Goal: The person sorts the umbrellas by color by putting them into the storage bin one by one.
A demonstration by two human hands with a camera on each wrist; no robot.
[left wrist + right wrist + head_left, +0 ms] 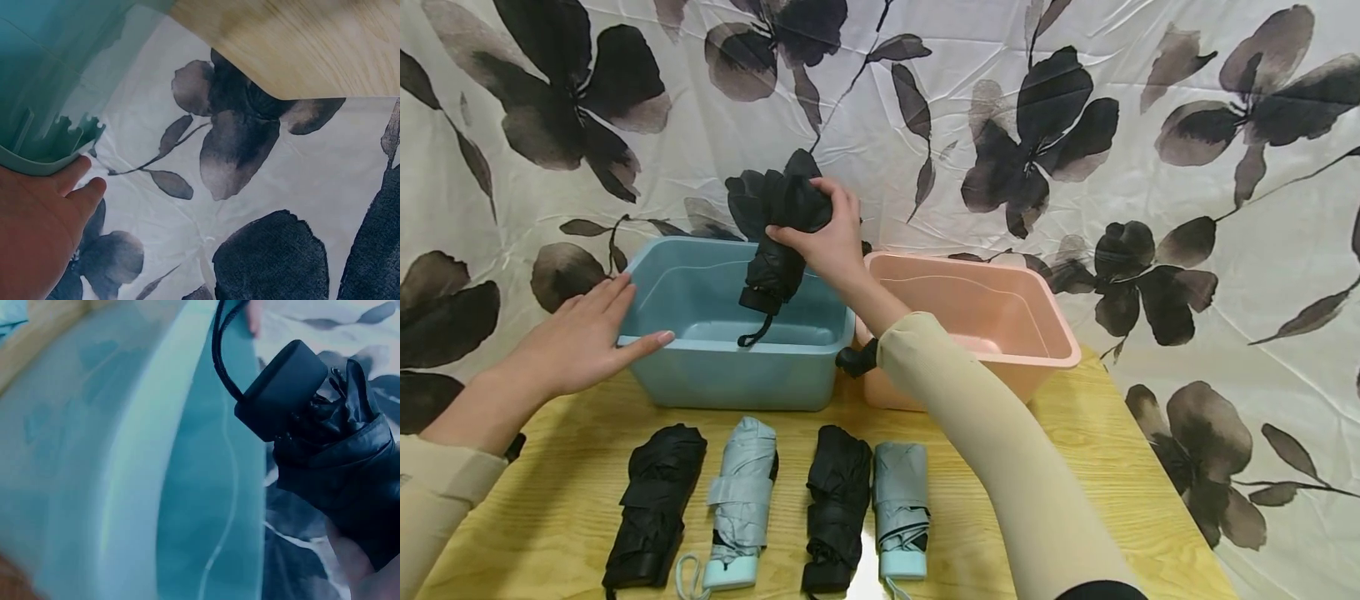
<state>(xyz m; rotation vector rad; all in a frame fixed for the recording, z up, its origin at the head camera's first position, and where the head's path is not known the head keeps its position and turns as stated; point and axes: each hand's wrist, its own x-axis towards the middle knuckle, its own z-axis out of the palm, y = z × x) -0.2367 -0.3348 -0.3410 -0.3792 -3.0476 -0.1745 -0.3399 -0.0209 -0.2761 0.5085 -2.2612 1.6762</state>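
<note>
I am watching the right hand (835, 242) on the remote feed, thumb and fingers closing around a black umbrella (790, 215) and holding it over the blue bin (737, 375), toward the tabletop's (1120, 483) back edge. The left hand (587, 333) is resting straight fingers on that bin's left rim, thumb spreading wide. I am worrying that the dangling loop (766, 325) could snag on the front rim, or that loose folds could let the umbrella slip; heavy left-hand pressure might tip the bin. I am counting two bins, the pink bin (1000, 304) standing near the back right corner, and five umbrellas: one gripped, two black ones (655, 508) and two pale blue ones (741, 500) lying along the front edge.
</note>
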